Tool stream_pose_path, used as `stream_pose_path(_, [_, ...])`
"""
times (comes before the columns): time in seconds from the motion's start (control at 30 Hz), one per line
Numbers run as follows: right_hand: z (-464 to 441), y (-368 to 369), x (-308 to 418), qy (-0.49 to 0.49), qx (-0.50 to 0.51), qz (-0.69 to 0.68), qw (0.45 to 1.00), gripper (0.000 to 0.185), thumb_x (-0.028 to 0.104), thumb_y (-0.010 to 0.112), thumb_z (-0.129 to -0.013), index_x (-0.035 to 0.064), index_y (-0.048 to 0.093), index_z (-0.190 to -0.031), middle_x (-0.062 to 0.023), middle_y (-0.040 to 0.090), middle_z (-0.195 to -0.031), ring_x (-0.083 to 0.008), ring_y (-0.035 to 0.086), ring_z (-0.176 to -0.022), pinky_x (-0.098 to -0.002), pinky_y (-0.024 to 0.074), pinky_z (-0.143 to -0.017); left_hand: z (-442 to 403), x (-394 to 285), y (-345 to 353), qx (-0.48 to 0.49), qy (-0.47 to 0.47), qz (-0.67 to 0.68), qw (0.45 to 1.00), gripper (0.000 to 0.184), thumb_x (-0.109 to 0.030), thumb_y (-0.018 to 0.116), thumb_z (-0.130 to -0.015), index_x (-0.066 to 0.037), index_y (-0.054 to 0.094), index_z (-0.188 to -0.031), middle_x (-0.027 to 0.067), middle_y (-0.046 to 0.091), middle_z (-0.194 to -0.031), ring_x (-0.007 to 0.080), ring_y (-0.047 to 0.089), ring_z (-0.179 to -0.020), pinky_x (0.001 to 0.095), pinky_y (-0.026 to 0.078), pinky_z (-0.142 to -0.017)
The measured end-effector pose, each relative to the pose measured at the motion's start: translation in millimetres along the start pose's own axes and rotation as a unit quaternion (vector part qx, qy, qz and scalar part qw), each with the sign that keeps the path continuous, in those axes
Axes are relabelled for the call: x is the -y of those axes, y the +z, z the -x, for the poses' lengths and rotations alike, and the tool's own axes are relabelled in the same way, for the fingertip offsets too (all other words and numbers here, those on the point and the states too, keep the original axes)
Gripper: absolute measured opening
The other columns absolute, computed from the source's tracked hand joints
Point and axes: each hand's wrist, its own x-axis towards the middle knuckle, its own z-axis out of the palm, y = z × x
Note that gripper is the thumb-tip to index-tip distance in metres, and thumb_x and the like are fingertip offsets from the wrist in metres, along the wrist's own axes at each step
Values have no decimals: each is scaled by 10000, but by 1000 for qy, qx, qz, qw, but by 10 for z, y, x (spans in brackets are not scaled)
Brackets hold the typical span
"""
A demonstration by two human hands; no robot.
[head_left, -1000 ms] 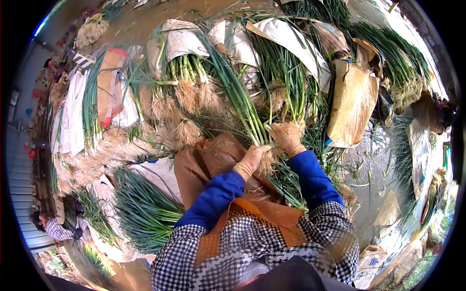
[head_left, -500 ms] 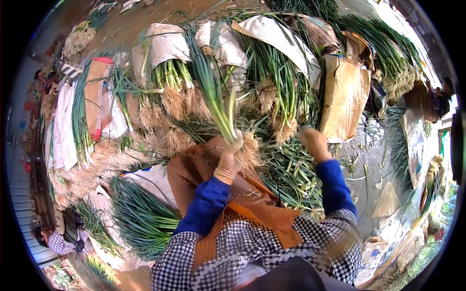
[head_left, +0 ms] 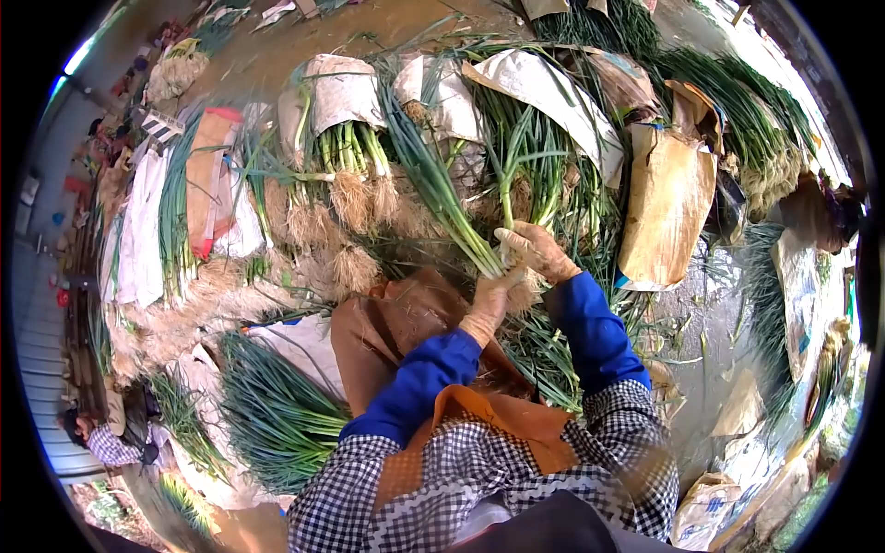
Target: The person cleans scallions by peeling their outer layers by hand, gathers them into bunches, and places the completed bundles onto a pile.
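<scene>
A bunch of long green onions (head_left: pixel 450 205) slants up and away from my left hand (head_left: pixel 491 300), which is closed around its white lower stalks. Close beside it, my right hand (head_left: pixel 542 252) pinches the pale end of a single green onion stalk (head_left: pixel 506 198). Its leaves fan out above the fingers. Stringy roots (head_left: pixel 523 297) hang just below the two hands, partly covered by them. A brown apron (head_left: pixel 396 318) spreads over my lap under the left forearm.
Rooted green onion bundles (head_left: pixel 350 194) wrapped in pale sacking lie ahead. Trimmed green onions (head_left: pixel 277 410) are piled at my left, loose leaves (head_left: pixel 544 364) at my right. A tan sack (head_left: pixel 671 207) covers another bundle. A person (head_left: pixel 111 438) is at the far left.
My right hand has come in from the right to meet the left and now grips a stalk. The left hand, with the bunch, has shifted right, and the view has moved slightly.
</scene>
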Motion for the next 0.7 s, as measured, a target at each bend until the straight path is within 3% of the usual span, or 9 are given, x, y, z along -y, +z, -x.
stream_pose_path(0.13, [-150,-102,93,114,-25,-40,992,415,427,535,-876,24,609,-809,-6,539,-613,-109,494,-556,-264,420,-525,-147,-100,139,-37,36,14,999,261,-35,651,-761,15,587,-1009,39,605,-929,132,579,-814,253,473,-738])
stream_pose_path(0.17, [-314,-80,-195,90,-95,-55,990,406,410,522,-890,35,614,-762,-33,559,-596,-108,504,-533,-261,418,-503,-180,-79,137,-46,40,4,998,247,-30,648,-766,17,590,-1001,34,608,-922,130,580,-807,252,476,-738])
stream_pose_path(0.23, [-361,-37,-250,-33,-195,250,948,402,397,520,-885,53,600,-694,-79,551,-554,-173,539,-500,-298,441,-482,-201,-24,138,-76,69,-12,995,215,-25,645,-771,23,595,-974,40,609,-907,131,581,-778,257,486,-718])
stream_pose_path(0.3, [-313,90,-277,-95,-260,513,812,412,371,497,-890,69,558,-615,-114,548,-551,-245,559,-490,-337,448,-458,-250,88,63,-104,104,-45,988,180,-32,647,-774,23,602,-940,48,610,-874,133,580,-743,257,490,-696])
stream_pose_path(0.43, [100,112,-482,-159,-183,570,785,265,273,523,-855,116,550,-643,-70,472,-469,-254,505,-415,-359,404,-406,-293,202,-58,-149,99,-24,984,134,-40,648,-775,23,621,-891,47,613,-819,139,581,-695,252,490,-669])
stream_pose_path(0.5, [560,118,-414,-243,-149,506,814,198,222,535,-838,129,555,-665,-59,426,-448,-238,466,-394,-355,385,-396,-195,41,-47,-158,55,-32,985,124,-25,639,-773,30,625,-883,47,614,-816,135,584,-696,236,481,-660])
stream_pose_path(0.57, [1117,-157,-604,-92,-109,498,856,217,157,527,-838,108,582,-634,-55,559,-538,-230,569,-487,-349,436,-436,-284,89,-148,-176,105,-16,979,128,-7,644,-763,32,624,-884,44,614,-818,130,582,-704,236,481,-666])
stream_pose_path(0.63, [1389,-642,-671,120,-209,489,839,247,255,529,-846,104,598,-663,-66,595,-598,-228,609,-582,-366,461,-496,-249,23,-116,-153,119,11,981,157,33,651,-742,32,620,-895,44,612,-833,127,582,-729,233,480,-687])
stream_pose_path(0.7, [1411,-970,-819,241,-53,667,703,375,404,496,-855,97,610,-673,-120,621,-677,-242,631,-679,-401,477,-573,-222,56,-39,-125,99,-2,987,164,48,650,-739,25,607,-896,41,602,-840,130,583,-739,238,485,-704])
